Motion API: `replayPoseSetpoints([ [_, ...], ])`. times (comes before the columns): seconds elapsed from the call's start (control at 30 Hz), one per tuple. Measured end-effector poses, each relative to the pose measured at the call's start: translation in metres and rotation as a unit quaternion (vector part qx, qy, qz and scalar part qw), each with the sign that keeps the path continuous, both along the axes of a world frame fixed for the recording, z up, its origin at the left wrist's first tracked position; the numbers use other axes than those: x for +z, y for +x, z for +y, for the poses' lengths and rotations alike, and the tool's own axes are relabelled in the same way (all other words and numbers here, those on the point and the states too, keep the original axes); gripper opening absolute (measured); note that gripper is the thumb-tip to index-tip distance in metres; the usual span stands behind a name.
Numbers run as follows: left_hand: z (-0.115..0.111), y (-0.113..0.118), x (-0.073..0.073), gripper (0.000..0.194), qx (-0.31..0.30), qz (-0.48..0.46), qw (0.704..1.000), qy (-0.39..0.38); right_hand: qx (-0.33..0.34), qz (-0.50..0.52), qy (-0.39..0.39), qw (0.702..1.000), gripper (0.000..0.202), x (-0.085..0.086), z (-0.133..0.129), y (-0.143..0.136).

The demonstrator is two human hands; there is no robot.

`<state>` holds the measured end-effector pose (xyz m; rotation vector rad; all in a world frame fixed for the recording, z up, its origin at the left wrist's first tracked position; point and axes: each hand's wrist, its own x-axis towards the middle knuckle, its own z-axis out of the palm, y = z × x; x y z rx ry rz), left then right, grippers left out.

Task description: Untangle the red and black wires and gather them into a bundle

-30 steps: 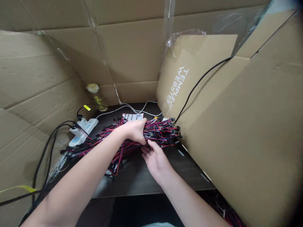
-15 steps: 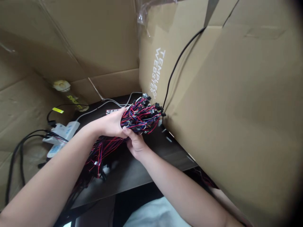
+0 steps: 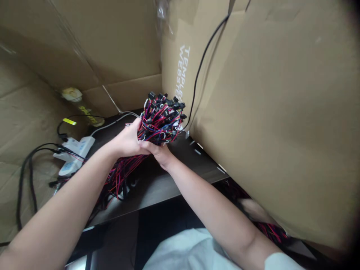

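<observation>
A thick bundle of wires [image 3: 159, 120], red, black and blue with black connectors at its upper end, is held above the dark table [image 3: 152, 187]. My left hand [image 3: 129, 138] wraps around it from the left, its fingers mostly hidden behind the wires. From below and the right, my right hand [image 3: 159, 152] grips the same bundle, its thumb lying against the left hand. The loose lower part of the wires trails down to the left, under my left forearm, where more connectors show.
Cardboard walls [image 3: 267, 123] enclose the table at the back and sides. A white power strip [image 3: 80, 153] with plugged-in cables lies at left, near a clear tube [image 3: 84, 108] with yellow lettering. A black cable [image 3: 198, 71] hangs along the right wall. More wires [image 3: 272, 231] lie low at right.
Both hands have raised the bundle and tilted it more upright, so its connector end now faces up. The view has shifted slightly.
</observation>
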<state>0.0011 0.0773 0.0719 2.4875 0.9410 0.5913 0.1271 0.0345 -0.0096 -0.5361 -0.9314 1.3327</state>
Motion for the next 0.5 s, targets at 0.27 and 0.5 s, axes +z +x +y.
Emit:
replayPoseSetpoints([
  [0.27, 0.015, -0.030, 0.003, 0.078, -0.025, -0.139, 0.989, -0.035, 0.024, -0.153, 0.108, 0.982, 0.062, 0.018, 0.002, -0.003],
  [0.5, 0.016, -0.031, 0.017, 0.075, 0.007, -0.141, 0.989, -0.051, 0.028, -0.036, 0.067, 0.997, 0.056, 0.010, 0.005, 0.002],
])
